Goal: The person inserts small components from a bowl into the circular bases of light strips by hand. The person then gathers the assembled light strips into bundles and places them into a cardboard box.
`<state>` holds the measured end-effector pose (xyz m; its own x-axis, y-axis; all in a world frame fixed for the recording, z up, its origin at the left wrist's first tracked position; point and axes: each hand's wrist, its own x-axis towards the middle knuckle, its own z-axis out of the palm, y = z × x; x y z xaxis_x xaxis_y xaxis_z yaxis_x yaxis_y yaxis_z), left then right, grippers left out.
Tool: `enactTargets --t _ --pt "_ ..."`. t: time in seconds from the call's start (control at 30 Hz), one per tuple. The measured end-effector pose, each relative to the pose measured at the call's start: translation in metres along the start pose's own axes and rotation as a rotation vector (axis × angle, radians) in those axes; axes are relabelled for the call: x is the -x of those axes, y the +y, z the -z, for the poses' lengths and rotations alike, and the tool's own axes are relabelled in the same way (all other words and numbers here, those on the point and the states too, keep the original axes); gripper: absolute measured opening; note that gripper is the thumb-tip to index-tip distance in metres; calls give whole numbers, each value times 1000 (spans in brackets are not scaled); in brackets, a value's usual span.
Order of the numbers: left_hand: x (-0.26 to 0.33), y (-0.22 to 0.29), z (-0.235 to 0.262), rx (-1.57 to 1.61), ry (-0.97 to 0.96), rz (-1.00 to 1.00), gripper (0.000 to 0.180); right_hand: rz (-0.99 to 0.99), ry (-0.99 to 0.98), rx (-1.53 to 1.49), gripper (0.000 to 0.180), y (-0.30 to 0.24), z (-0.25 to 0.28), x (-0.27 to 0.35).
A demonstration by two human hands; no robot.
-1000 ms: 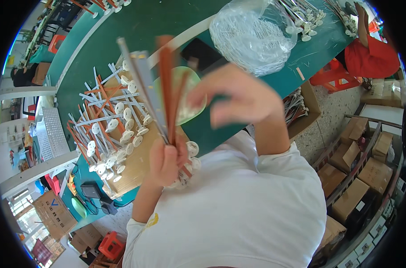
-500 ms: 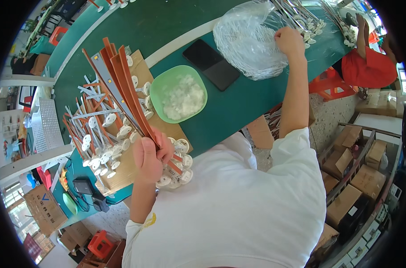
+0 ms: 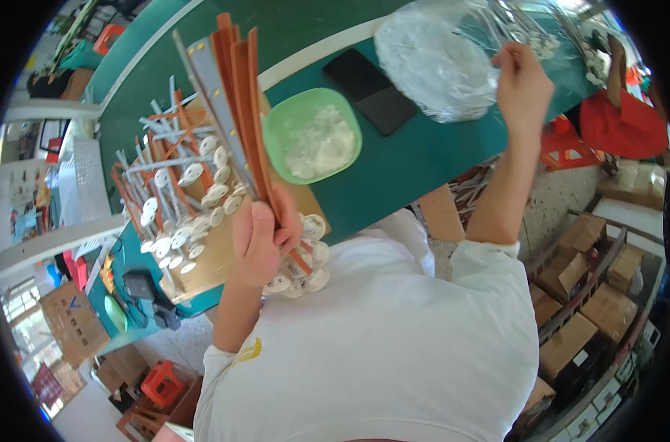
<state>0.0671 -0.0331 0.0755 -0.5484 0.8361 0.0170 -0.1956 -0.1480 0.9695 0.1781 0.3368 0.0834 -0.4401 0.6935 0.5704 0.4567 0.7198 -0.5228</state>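
My left hand (image 3: pixel 265 236) is closed around a bundle of long, flat strips (image 3: pixel 244 110), rust-orange and grey, one of them dotted with small yellow squares. Their tops fan out above my fist, and white round discs (image 3: pixel 305 265) cluster at the lower ends beneath it. Over at the right, my right hand (image 3: pixel 524 82) is raised beside a clear plastic bag (image 3: pixel 438 62) of thin whitish strands. Its thumb and forefinger are pinched together; whatever they hold is too small to make out.
A green bowl (image 3: pixel 276 140) with white fluffy bits sits mid-table beside a black phone (image 3: pixel 369 92). More disc-ended strips (image 3: pixel 177 184) are heaped on cardboard at left. Metallic strips (image 3: pixel 523 26) lie far right, near a person in red (image 3: pixel 622 125). Cardboard boxes (image 3: pixel 607 306) stand lower right.
My right hand has come away from the plastic bag, moving rightward with its fingers pinched. My left hand still grips the strips, now more upright. The whole view has shifted slightly.
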Motion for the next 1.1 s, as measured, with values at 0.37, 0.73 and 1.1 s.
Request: enactTargets --t 0.37,0.73,1.1 --pt "-3 12 -13 56 -86 89 57 254 -751 -896 12 -120 -16 90" --pt "-7 1 -11 -43 24 106 47 440 -616 -980 24 -146 4 107" --pt "-4 10 -17 136 -141 94 64 36 -680 -1217 17 -133 -19 112"
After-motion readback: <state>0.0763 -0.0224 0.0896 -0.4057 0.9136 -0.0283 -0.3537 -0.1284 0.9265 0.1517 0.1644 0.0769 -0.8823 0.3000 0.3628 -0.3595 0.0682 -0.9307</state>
